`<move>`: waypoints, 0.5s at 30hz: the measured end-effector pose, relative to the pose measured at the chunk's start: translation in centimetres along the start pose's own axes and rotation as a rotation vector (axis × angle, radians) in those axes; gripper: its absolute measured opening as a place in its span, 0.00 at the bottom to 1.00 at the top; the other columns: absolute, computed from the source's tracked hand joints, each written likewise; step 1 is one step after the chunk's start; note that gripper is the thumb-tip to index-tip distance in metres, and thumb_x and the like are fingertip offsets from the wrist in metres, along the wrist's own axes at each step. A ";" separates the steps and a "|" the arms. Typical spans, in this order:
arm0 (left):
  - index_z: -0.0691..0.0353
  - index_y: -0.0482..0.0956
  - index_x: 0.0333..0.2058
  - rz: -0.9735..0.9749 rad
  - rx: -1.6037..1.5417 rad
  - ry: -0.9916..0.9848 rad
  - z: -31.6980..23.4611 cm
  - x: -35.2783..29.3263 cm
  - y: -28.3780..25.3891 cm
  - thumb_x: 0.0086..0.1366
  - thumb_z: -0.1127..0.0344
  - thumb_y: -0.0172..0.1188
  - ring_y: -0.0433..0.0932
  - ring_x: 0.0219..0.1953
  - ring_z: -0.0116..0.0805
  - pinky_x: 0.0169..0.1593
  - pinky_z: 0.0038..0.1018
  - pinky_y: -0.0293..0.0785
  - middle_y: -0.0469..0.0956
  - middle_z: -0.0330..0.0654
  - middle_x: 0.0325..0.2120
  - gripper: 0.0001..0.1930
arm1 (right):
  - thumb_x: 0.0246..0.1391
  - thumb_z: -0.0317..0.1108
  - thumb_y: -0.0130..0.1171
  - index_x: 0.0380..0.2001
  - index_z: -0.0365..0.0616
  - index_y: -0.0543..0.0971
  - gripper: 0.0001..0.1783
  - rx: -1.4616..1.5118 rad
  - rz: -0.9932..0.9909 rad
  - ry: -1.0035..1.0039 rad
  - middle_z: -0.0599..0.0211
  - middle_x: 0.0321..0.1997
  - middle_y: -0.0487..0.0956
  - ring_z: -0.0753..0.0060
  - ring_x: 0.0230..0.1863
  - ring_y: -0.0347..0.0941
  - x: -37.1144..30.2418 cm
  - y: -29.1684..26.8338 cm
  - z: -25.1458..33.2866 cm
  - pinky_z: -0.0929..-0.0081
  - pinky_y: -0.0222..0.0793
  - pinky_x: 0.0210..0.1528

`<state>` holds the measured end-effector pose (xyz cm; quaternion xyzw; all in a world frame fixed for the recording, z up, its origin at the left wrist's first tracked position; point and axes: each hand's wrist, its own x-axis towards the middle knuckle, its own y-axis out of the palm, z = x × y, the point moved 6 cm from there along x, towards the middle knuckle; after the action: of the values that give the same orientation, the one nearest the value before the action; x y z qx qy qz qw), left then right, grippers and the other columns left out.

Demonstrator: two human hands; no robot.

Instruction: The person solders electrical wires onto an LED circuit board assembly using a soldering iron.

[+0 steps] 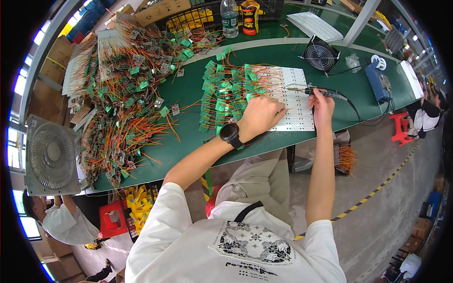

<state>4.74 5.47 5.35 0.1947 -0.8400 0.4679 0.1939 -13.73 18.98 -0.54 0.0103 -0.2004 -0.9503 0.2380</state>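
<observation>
My right hand (322, 107) grips a soldering iron (336, 95) by its handle. The iron's tip points left over a white perforated panel (299, 119) lying on the green bench. My left hand (262, 113), a black watch on its wrist, rests over the panel's left part with fingers bent together. What those fingers hold, if anything, is hidden. Beyond and left of that hand, small green circuit boards (223, 89) stand in rows, their red and yellow wires (269, 80) reaching across the panel.
A large heap of wired circuit boards (137, 89) covers the bench's left side. Behind the panel stand a small black fan (321, 55), a bottle (230, 21) and a yellow-red container (250, 19). A blue soldering station (378, 83) sits at right, its cable trailing nearby.
</observation>
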 end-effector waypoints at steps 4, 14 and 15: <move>0.58 0.81 0.26 0.053 0.257 0.076 0.7 -0.9 0.7 0.59 0.62 0.59 0.77 0.22 0.40 0.24 0.35 0.71 0.75 0.40 0.20 0.08 | 0.55 0.29 0.60 0.34 0.36 0.77 0.07 -0.030 0.016 0.000 0.65 0.21 0.77 0.75 0.18 0.72 0.1 -0.1 -0.2 0.81 0.62 0.22; 0.57 0.80 0.28 0.013 0.206 0.154 1.7 -1.4 -0.1 0.59 0.63 0.59 0.77 0.23 0.38 0.24 0.35 0.71 0.74 0.38 0.21 0.06 | 0.55 0.29 0.59 0.36 0.36 0.76 0.08 -0.041 0.029 0.008 0.64 0.23 0.77 0.74 0.21 0.72 0.0 0.1 0.0 0.80 0.63 0.24; 0.57 0.80 0.28 0.005 0.205 0.149 1.7 -1.3 -0.4 0.59 0.63 0.59 0.77 0.23 0.38 0.24 0.35 0.71 0.74 0.38 0.21 0.06 | 0.55 0.29 0.59 0.36 0.36 0.76 0.08 -0.047 0.035 0.007 0.64 0.23 0.77 0.74 0.21 0.72 0.0 0.3 0.3 0.80 0.63 0.24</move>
<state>5.78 4.06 4.14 0.1759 -0.7715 0.5649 0.2339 -13.64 18.85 -0.17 0.0046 -0.1772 -0.9504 0.2556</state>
